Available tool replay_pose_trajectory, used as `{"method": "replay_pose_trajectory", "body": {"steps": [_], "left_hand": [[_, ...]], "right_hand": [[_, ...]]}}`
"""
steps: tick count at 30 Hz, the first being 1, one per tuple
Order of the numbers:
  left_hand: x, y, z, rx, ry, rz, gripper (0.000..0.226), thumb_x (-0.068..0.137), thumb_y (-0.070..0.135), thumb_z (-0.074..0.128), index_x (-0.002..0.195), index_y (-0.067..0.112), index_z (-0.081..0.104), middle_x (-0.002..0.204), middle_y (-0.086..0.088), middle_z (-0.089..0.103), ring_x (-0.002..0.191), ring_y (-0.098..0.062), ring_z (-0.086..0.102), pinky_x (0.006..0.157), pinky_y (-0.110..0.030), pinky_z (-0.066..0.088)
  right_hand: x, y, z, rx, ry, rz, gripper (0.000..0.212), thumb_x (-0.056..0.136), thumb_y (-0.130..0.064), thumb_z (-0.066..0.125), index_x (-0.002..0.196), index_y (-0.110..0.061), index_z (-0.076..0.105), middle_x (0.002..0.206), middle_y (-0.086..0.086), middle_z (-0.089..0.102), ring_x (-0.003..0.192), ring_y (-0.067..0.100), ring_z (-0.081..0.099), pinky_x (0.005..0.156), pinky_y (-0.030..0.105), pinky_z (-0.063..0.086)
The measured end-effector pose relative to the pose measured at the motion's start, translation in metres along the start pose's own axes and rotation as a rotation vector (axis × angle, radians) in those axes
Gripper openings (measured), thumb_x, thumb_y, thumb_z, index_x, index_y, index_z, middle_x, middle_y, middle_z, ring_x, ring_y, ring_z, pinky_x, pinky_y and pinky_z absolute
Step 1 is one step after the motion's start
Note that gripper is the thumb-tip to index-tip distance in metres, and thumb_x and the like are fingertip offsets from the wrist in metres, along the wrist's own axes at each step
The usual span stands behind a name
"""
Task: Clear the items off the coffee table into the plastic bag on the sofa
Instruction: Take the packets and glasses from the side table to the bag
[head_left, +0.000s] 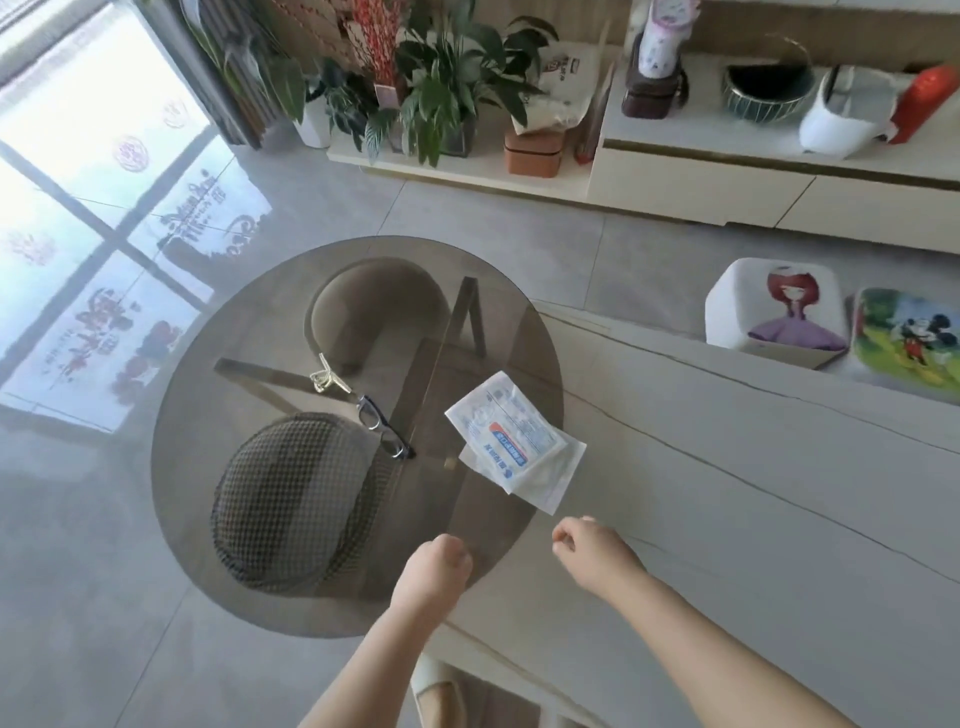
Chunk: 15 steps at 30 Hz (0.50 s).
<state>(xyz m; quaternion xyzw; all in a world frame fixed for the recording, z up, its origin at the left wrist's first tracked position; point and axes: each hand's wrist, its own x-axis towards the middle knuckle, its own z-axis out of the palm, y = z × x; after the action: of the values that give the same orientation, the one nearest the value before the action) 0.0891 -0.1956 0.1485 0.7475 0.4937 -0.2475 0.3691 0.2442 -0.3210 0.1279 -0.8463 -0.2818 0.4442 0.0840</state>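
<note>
Nearest the camera, the left hand hung over the near edge of the round smoked-glass table top, its fingers curled under into a loose fist with nothing in them. Just beside it, the right hand was held above the pale stone slab of the coffee table, fingers likewise curled inward and gripping nothing. Neither hand touched any item. Beyond the hands, a white packet of face masks lay flat where the glass top met the stone slab, overlapping both. Left of the packet, a pair of dark-framed glasses rested on the glass, with a small pale hair clip just past them. Beneath the glass, a checked round stool and a plain beige stool were visible. Farther off stood two printed children's stools on the tiled floor, then a low cabinet and potted plants. No sofa or plastic bag appeared in view.
</note>
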Motion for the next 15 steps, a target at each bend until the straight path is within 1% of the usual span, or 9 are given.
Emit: {"method": "replay_pose_trajectory", "body": {"steps": [2,5,7,9,12,15], "left_hand": [[0.023,-0.009,-0.004,-0.038,0.028,-0.018,0.03,0.091,0.022,0.047,0.114,0.009,0.061,0.114,-0.01,0.062,0.107,-0.026,0.059,0.087,-0.031,0.048],[0.069,-0.027,-0.011,-0.1,0.073,-0.048,0.037,0.093,0.028,0.048,0.129,0.018,0.051,0.122,-0.004,0.052,0.111,-0.019,0.055,0.09,-0.025,0.043],[0.104,-0.037,-0.02,-0.134,0.107,-0.082,0.04,0.093,0.029,0.049,0.132,0.018,0.049,0.123,-0.007,0.05,0.11,-0.022,0.055,0.091,-0.027,0.044],[0.138,-0.042,-0.031,-0.176,0.16,-0.13,0.044,0.092,0.028,0.051,0.133,0.015,0.047,0.127,-0.011,0.047,0.113,-0.027,0.053,0.096,-0.033,0.045],[0.182,-0.045,-0.046,-0.142,0.288,-0.172,0.052,0.09,0.025,0.054,0.138,0.014,0.041,0.137,-0.013,0.041,0.126,-0.03,0.04,0.102,-0.039,0.038],[0.212,-0.043,-0.056,-0.093,0.392,-0.129,0.058,0.089,0.028,0.056,0.141,0.016,0.035,0.148,-0.009,0.027,0.136,-0.028,0.025,0.106,-0.039,0.034]], "right_hand": [[0.021,-0.012,0.006,-0.017,-0.002,-0.012,0.029,0.093,-0.024,0.044,0.116,-0.016,0.06,0.125,0.007,0.054,0.109,0.026,0.057,0.09,0.028,0.045],[0.063,-0.029,0.013,-0.052,0.025,-0.006,0.032,0.094,-0.027,0.044,0.122,-0.016,0.055,0.132,0.005,0.048,0.117,0.025,0.051,0.094,0.03,0.044],[0.094,-0.036,0.013,-0.087,0.081,0.02,0.036,0.094,-0.029,0.044,0.127,-0.016,0.05,0.134,0.005,0.046,0.121,0.025,0.046,0.097,0.032,0.043],[0.125,-0.042,0.012,-0.116,0.139,0.054,0.037,0.093,-0.03,0.044,0.128,-0.016,0.045,0.134,0.004,0.045,0.123,0.025,0.043,0.098,0.033,0.042],[0.169,-0.049,0.013,-0.164,0.202,0.107,0.04,0.093,-0.034,0.048,0.128,-0.016,0.042,0.137,0.004,0.042,0.129,0.024,0.037,0.102,0.034,0.038],[0.199,-0.057,0.024,-0.198,0.224,0.152,0.058,0.091,-0.043,0.05,0.14,-0.018,0.03,0.147,0.006,0.028,0.136,0.025,0.027,0.106,0.035,0.036]]}}
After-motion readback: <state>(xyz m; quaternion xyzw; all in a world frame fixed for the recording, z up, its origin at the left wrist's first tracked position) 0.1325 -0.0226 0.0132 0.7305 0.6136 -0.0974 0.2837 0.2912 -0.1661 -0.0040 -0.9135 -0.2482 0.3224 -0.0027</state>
